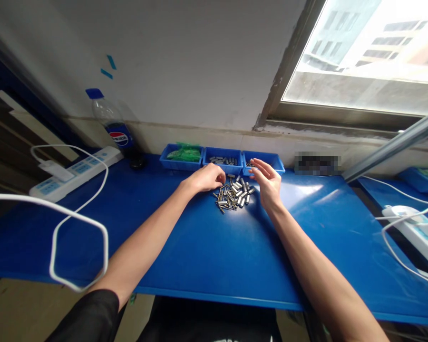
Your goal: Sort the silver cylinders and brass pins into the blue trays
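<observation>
A pile of small metal parts (231, 192) lies on the blue table, with thin brass-coloured pins on its left side and short silver cylinders on its right. My left hand (207, 178) is at the pile's left edge with its fingers curled in, and anything between the fingertips is hidden. To the right of the pile my right hand (268, 184) is raised with its fingers apart, in front of the right blue bin (276, 166). Silver cylinders fill part of the middle blue bin (231, 168), and some thin metal pieces show in the right one.
The left blue bin (181, 165) holds green plastic bags (184, 153). A cola bottle (114, 123) and a white power strip (78, 173) stand at the left. A white cable (105, 237) loops across my left forearm. Another power strip (417, 232) is at the right.
</observation>
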The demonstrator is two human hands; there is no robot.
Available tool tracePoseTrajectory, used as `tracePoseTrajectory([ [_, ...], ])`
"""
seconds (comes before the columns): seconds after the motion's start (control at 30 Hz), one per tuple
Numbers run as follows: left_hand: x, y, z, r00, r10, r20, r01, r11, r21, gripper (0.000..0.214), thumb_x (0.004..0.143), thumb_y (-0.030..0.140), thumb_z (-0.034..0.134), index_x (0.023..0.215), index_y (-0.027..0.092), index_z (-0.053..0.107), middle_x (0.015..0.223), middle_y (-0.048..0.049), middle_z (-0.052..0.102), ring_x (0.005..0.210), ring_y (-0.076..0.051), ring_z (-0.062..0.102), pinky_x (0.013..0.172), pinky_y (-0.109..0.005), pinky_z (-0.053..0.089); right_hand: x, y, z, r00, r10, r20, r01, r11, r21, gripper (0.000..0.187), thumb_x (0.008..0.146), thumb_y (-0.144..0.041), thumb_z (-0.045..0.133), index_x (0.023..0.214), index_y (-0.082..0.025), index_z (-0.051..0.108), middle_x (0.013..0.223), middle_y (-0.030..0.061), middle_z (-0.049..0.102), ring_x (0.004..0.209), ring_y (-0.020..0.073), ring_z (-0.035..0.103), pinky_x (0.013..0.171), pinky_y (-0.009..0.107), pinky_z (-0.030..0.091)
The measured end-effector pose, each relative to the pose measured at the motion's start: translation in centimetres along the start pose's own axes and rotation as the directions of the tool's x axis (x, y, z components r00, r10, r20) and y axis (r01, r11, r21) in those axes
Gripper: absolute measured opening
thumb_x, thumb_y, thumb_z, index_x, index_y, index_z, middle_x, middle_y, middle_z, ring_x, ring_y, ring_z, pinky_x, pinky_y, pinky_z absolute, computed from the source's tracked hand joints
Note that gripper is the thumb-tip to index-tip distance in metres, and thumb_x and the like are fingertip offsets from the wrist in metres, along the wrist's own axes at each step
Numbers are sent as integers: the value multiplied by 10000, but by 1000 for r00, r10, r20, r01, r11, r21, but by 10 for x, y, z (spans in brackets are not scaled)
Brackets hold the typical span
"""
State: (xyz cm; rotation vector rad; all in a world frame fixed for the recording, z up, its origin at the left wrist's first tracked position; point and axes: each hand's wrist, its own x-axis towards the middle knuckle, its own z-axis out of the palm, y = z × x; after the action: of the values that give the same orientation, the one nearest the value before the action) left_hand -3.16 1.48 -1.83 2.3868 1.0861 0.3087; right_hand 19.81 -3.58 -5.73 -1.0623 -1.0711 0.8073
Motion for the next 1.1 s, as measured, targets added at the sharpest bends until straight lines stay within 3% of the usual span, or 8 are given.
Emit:
tracePoseTrajectory([
  [0.23,3,-2,8,1000,23,-21,-22,998,51,110,814,162,661,854,167,763,826,-53,750,710,-164,653,646,-244,452,-2,3,0,999,31,37,-30,999,-35,380,796,-462,751,1090,-222,747,1178,105,769,822,214,712,734,366,579],
  [0.43,0,2,3,1000,22,-2,-22,998,56,84,847,155,635,852,160,718,812,-49,737,711,-167,645,659,-249,454,-4,-2,3,997,52,59,-52,999,-1,337,787,-436,760,1041,-216,752,1094,87,783,726,174,663,711,346,558],
  [0.53,-1,7,-2,995,56,-84,-64,994,-89,71,852,162,636,869,157,705,832,-45,757,731,-164,681,688,-244,495,-4,-4,4,995,73,74,-75,997,23,320,784,-417,767,1027,-209,755,968,66,786,677,158,632,702,337,541],
  [0.67,2,15,-4,960,59,-273,-150,933,-326,99,787,202,733,865,155,692,818,-41,779,780,-183,747,733,-248,557,-6,-5,5,988,94,123,-99,994,35,304,807,-415,767,1033,-212,766,867,35,768,668,146,610,697,318,517],
  [0.8,2,20,-6,925,23,-380,-185,899,-397,199,723,234,810,861,151,693,775,-45,782,754,-203,767,702,-259,577,-9,-9,7,970,123,212,-131,991,27,366,827,-469,777,1097,-221,769,879,36,770,688,149,623,701,314,515],
  [0.93,0,21,-8,925,50,-377,-194,914,-356,206,716,233,818,866,151,704,765,-44,780,733,-196,763,685,-254,573,-11,-14,9,947,139,289,-155,987,34,400,790,-458,835,1116,-231,781,891,38,784,677,147,627,705,317,520],
  [1.1,0,24,-7,944,94,-316,-183,947,-266,149,731,182,782,859,155,710,745,-23,764,705,-166,737,654,-229,534,-11,-12,10,945,132,299,-142,990,14,324,737,-431,880,976,-223,818,818,27,772,663,153,627,676,314,513],
])
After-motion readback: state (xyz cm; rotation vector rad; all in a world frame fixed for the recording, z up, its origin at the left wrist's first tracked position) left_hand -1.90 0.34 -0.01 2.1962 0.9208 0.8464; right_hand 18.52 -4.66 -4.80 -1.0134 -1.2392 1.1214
